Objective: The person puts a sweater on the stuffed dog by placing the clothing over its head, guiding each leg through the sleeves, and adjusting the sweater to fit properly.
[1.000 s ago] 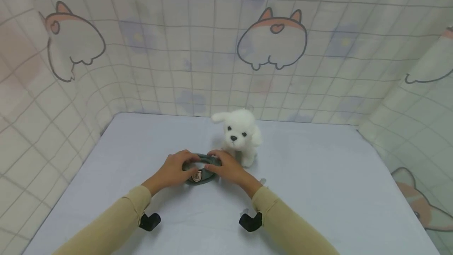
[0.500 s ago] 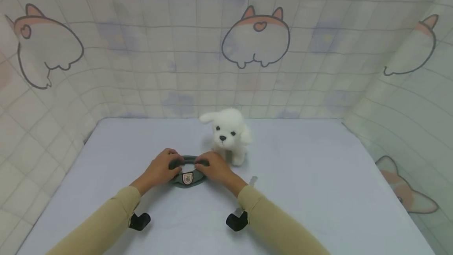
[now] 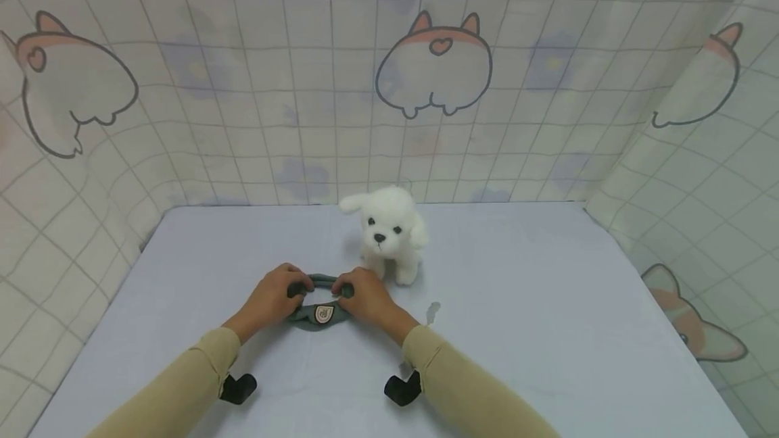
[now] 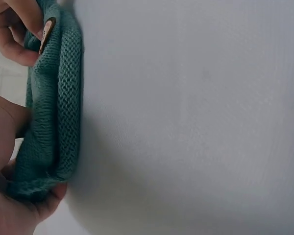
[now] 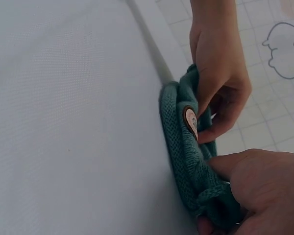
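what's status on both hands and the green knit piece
Left hand and right hand gripping green knit piece, opposite sides. Badge showing. White plush dog close behind right hand; nothing visibly blocking.

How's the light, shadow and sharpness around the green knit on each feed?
Head: soft, fairly even light, but the print on the badge is too small to read. Left wrist: dim; stitches on the green knit show clearly, with a soft shadow on the table. Right wrist: stitches clear, right hand cropped by the frame edge.

The patch (image 3: 324, 314) on the green knit (image 4: 68, 107) bears markings too small to read.
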`<state>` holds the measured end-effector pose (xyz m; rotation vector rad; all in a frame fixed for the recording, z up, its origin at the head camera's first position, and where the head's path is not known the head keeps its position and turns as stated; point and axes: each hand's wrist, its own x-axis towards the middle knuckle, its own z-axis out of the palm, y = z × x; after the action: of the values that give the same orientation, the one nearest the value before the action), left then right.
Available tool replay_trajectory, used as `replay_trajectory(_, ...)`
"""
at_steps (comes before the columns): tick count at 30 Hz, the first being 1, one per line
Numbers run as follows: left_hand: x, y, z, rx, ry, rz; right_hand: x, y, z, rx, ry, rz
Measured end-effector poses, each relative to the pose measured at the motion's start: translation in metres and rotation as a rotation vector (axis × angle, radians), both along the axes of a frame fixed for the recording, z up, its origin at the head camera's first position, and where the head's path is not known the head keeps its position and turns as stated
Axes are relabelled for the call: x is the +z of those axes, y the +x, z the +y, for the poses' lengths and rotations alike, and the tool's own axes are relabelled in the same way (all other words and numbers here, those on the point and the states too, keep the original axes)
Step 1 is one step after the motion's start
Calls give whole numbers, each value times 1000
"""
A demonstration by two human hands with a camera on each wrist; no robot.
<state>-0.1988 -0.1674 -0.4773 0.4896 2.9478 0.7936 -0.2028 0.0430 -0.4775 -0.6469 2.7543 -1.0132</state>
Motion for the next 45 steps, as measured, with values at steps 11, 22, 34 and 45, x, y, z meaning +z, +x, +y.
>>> replay_trajectory(11, -1, 1, 3, -29, 60, 228, 11, 9, 3, -65, -106, -10)
replay_trajectory(22, 17, 7, 24, -148, -26, 614, 20, 17, 15, -116, -77, 59)
replay_trajectory(34, 21, 8, 39, -182, 22, 710, 30, 31, 33, -220, -32, 199)
replay_trajectory(45, 30, 8, 50, -245, -16, 861, 31, 44, 48, -239, -114, 538)
